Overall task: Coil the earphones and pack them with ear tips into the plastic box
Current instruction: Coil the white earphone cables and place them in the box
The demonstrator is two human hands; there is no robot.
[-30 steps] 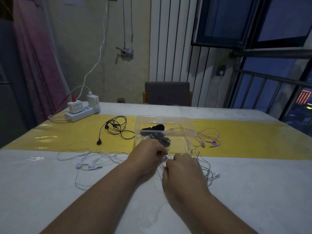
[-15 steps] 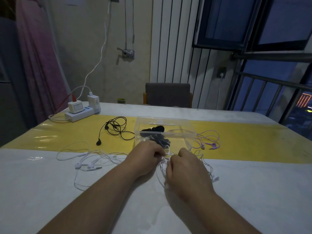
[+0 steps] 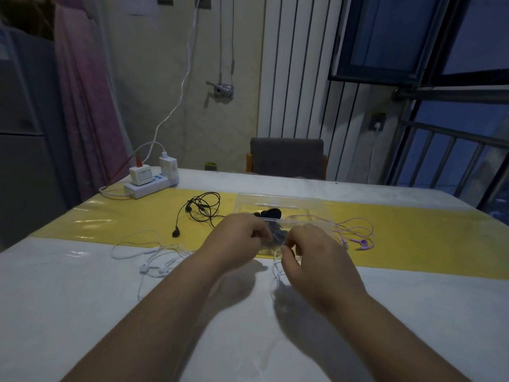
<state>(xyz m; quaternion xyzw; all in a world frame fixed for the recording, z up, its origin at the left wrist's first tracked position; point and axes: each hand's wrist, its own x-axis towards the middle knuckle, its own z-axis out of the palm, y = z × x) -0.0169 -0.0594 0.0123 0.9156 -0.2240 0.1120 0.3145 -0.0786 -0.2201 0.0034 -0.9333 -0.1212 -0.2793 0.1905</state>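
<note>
It looks like a lived-in room of a home, seen in dim evening light. A table [image 3: 82, 299] under a white cover with a yellow strip stands against a plain plastered wall, with an upholstered chair [image 3: 286, 157] pushed up to its far side. A pink curtain [image 3: 82, 92] hangs on the left. A power strip [image 3: 150, 186] loaded with chargers sits on the table's corner, and a plug fills a wall socket [image 3: 378, 121]. On the right, a dark-framed window [image 3: 385, 31] and metal railing [image 3: 446, 150] show dusk-blue sky outside.

No readable text; label on the white charger [image 3: 141, 176] at the table's [image 3: 82, 312] far-left corner is too blurred.
</note>
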